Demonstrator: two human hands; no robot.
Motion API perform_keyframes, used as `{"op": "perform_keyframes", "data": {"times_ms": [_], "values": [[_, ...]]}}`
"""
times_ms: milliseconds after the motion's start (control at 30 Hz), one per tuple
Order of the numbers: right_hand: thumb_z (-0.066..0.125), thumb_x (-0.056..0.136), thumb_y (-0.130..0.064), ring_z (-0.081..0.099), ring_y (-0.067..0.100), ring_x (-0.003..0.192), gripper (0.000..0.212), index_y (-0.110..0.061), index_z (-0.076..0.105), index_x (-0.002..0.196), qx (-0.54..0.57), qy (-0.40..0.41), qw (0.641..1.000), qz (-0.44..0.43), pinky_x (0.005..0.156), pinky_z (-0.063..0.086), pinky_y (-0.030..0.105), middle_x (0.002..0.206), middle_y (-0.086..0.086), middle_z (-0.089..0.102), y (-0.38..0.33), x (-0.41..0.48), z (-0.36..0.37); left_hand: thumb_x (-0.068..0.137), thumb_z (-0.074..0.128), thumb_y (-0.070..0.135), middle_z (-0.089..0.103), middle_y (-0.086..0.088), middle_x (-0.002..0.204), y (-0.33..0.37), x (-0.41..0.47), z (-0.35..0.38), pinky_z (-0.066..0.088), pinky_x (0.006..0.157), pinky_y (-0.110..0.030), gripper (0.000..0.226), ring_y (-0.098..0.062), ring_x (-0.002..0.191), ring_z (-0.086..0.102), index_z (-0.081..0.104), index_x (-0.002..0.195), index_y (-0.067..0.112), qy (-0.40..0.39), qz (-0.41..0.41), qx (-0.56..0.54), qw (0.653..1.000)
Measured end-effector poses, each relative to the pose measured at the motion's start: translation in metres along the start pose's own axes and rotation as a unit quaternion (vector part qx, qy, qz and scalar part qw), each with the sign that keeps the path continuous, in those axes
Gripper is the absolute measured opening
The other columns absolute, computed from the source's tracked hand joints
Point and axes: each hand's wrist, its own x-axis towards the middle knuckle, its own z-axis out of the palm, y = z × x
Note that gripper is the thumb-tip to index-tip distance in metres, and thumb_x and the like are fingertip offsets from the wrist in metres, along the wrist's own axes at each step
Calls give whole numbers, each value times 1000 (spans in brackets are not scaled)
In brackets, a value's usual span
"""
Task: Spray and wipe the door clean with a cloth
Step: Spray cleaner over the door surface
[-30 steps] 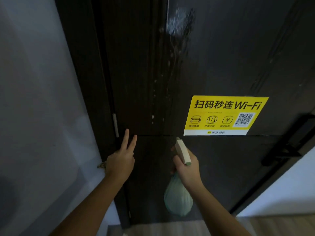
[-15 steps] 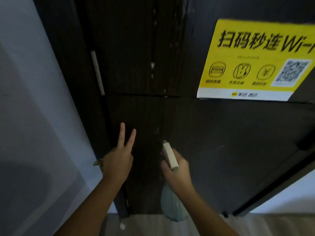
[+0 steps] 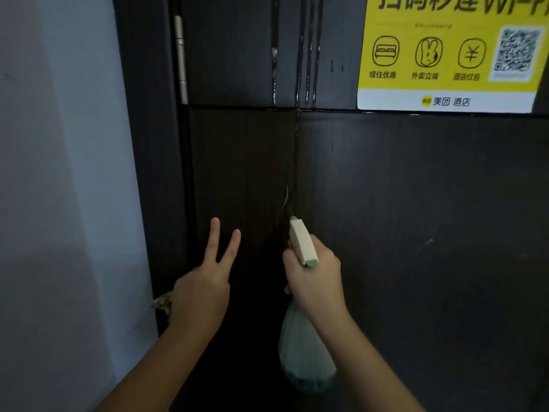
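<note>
The right hand grips the neck of a spray bottle, whose white trigger head rises above the fist with its nozzle close to the dark door, while the pale green body hangs below the grip. Left of the grip, the left hand raises two fingers in a V, and a scrap of patterned cloth peeks from under its palm. Wet streaks run down the door above the grip, a yellow Wi-Fi sticker sits up to its right, and a hinge up to its left.
</note>
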Motion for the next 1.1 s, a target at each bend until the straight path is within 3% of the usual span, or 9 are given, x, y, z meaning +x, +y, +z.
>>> {"op": "perform_keyframes", "data": {"times_ms": [133,267,333,467,633,867,1100], "values": [[57,86,-9,60,21,54,12,-19,59,81,15,-11,1000,16,48,53,37,68,5,61,10,-21,2,65,80,6,7,-11,160,4,-8,7,19,33,-16,101,-5,35,23,28,150,25,16,4,14,1000],[58,85,-6,61,21,55,15,-21,59,80,11,15,1000,-15,47,53,34,69,4,61,1,-25,-1,63,80,2,13,-13,159,1,-15,12,15,33,-14,98,-4,35,24,35,147,22,15,17,16,1000],[57,85,-7,62,23,55,14,-20,58,79,-3,17,999,-27,47,53,34,68,4,60,-8,-21,-2,69,76,5,7,-12,160,3,-17,9,11,35,-15,95,-4,36,24,29,149,25,-13,10,24,1000],[55,87,-10,60,22,50,9,-13,56,78,-3,12,1000,-17,41,46,26,65,5,57,-21,-15,-6,91,54,14,-28,-6,156,12,-22,3,23,39,-18,86,-6,47,38,-6,151,31,-78,-3,58,995],[55,88,-11,59,14,47,9,-14,55,80,1,-11,1000,6,41,43,18,68,5,58,-23,-22,-10,92,51,12,-31,-5,154,14,-28,-2,43,47,-20,86,-6,54,48,-8,152,30,-112,-17,67,991],[57,88,-9,60,9,48,8,-17,59,85,-8,-57,997,60,46,49,25,74,6,62,18,-58,-8,92,51,13,-28,-6,155,15,-42,3,42,47,-20,83,-6,55,46,-4,152,27,-135,-16,87,987],[58,87,-9,59,17,51,8,-16,59,83,-17,-32,998,58,46,52,33,70,7,61,42,-72,-15,92,51,14,-29,-8,155,20,-55,13,44,48,-21,83,-8,56,48,-4,152,28,-151,-12,102,983]]}}
